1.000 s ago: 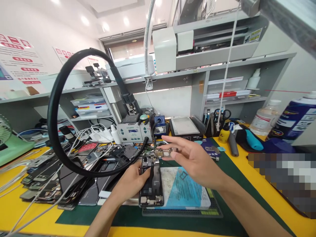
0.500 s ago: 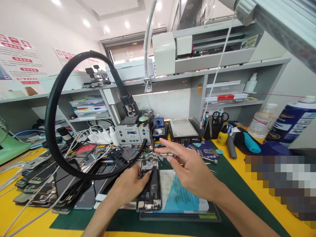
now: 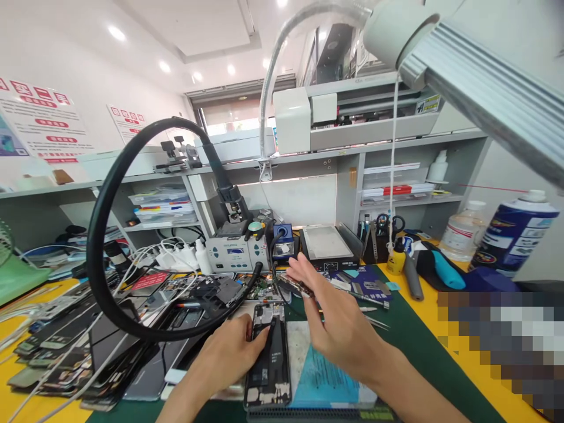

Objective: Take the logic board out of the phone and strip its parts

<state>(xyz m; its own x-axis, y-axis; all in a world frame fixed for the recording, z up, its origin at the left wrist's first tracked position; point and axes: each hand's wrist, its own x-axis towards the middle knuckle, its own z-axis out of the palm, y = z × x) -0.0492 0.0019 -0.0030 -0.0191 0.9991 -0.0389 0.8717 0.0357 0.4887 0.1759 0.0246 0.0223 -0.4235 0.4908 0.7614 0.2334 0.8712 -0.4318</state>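
An opened phone [image 3: 269, 358] with its back off lies on the green mat [image 3: 409, 346] in front of me. My left hand [image 3: 229, 355] rests on the phone's left edge, fingers curled against it and thumb on its inside. My right hand [image 3: 330, 317] hovers above and to the right of the phone, fingers stretched forward and apart. A small circuit board [image 3: 300, 286] sits at its fingertips, pinched between thumb and fingers as far as I can see. A blue-and-white sheet [image 3: 324, 379] lies under the right wrist.
A thick black hose [image 3: 99, 235] loops over the left side from a hot-air station [image 3: 235, 245]. Piles of phone screens [image 3: 66, 346] and white cables cover the left. A hot plate [image 3: 326, 244], tool cup [image 3: 379, 235], tweezers [image 3: 368, 299], spray can [image 3: 513, 232] and bottle [image 3: 458, 226] stand behind and right. A lamp head [image 3: 476, 76] hangs overhead.
My right hand with the small board moved forward and down toward the mat behind the phone. The camera tilted upward. The left hand stayed on the phone.
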